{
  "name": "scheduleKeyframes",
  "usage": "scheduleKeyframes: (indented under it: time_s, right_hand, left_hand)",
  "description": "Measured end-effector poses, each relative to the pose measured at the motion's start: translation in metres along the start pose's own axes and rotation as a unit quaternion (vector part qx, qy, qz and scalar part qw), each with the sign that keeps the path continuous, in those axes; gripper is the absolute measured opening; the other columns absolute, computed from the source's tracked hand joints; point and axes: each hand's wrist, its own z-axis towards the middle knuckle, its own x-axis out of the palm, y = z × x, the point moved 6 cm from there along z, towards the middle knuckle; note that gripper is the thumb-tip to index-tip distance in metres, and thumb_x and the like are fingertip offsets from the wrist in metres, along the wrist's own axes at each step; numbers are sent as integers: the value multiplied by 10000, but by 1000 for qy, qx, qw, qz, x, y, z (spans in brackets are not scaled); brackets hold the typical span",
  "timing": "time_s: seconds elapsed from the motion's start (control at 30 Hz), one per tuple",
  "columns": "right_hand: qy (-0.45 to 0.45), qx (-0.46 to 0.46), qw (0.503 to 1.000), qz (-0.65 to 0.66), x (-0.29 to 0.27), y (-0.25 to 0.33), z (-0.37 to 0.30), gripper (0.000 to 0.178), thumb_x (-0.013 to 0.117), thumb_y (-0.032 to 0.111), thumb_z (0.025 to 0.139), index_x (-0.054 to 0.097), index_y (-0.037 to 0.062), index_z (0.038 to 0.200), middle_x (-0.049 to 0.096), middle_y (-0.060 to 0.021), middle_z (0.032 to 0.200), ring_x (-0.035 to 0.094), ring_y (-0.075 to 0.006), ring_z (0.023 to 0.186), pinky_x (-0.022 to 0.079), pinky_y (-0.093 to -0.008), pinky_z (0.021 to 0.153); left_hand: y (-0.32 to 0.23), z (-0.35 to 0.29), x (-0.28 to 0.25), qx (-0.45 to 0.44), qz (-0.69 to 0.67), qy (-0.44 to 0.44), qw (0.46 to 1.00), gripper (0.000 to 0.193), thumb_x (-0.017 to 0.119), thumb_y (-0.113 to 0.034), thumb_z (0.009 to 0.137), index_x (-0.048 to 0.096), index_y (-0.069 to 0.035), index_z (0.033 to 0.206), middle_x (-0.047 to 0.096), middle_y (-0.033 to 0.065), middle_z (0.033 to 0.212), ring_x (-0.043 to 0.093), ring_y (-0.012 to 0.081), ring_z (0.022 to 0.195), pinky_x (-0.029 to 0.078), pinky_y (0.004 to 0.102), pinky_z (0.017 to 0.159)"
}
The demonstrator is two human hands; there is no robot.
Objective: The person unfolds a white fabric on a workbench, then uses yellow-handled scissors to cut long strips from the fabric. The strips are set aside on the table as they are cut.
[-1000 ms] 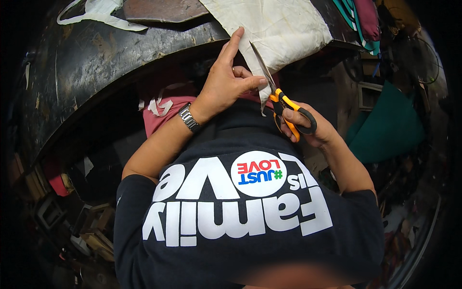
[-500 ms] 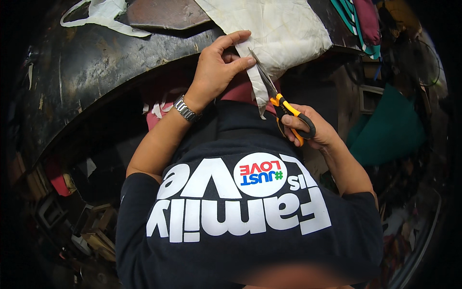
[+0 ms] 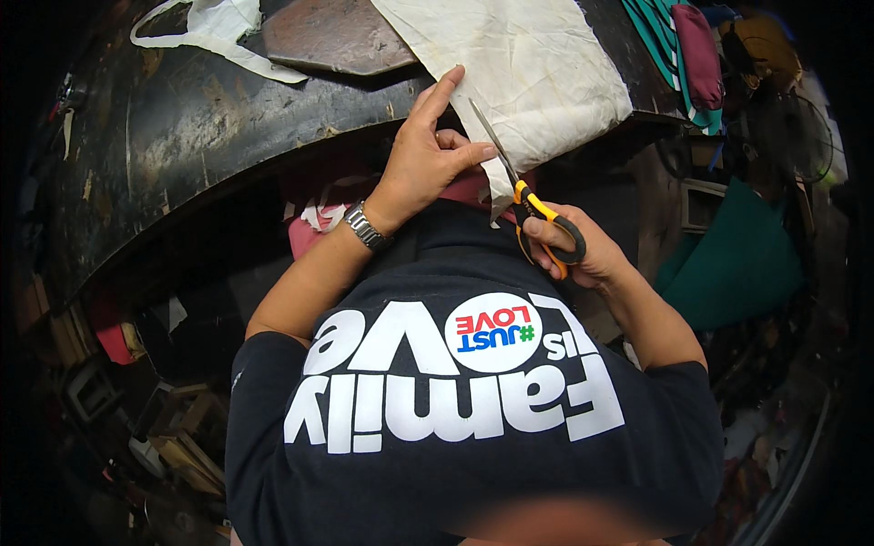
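A creased off-white cloth (image 3: 537,82) lies on the black table and hangs over its near edge. My left hand (image 3: 426,150) holds its left edge, the index finger stretched along the cloth and the thumb pressing near the cut. My right hand (image 3: 587,241) is closed around the yellow-and-black handles of a pair of scissors (image 3: 533,202). Their blades point up and left, lying at the cloth beside my left thumb. A narrow cut strip (image 3: 500,187) of the cloth dangles below that thumb. The fingertips under the cloth are partly hidden.
On the worn black table (image 3: 209,127) lie a brown slab (image 3: 337,36) and a white strap-like scrap (image 3: 214,27). Teal fabric (image 3: 651,27) and a maroon roll (image 3: 698,59) sit at the far right. Green fabric (image 3: 742,259) hangs lower right; white scraps (image 3: 320,217) rest on red material.
My left hand has shifted slightly right, its index finger now straighter and its thumb nearer the blades. The scissors have moved a little toward the cloth, and less of the strip shows below my thumb.
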Motion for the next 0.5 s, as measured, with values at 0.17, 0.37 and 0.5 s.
scheduleKeyframes:
  time_s: [0.17,0.37,0.5]
  right_hand:
    - [-3,3,1000,-6,-1,5,-2,326,707,334,856,573,44,922,539,-17,576,469,-60,393,341,-182,369]
    - [21,2,1000,-13,0,25,0,352,696,351,861,580,29,942,560,-40,608,506,-78,426,382,-183,394]
    - [33,-7,999,-26,-1,37,12,427,685,429,852,582,25,943,577,-59,625,539,-92,457,410,-189,416]
  left_hand:
    - [1,17,-12,-34,9,-4,999,685,768,-25,773,444,21,1374,586,85,1124,626,83,777,514,193,659]
    - [-9,32,-26,-43,-8,9,999,602,734,-8,799,475,35,1340,649,48,945,638,77,787,521,191,660]
    - [-13,30,-21,-28,-16,-4,999,735,733,-2,798,343,42,1420,561,122,1219,631,77,794,541,217,670]
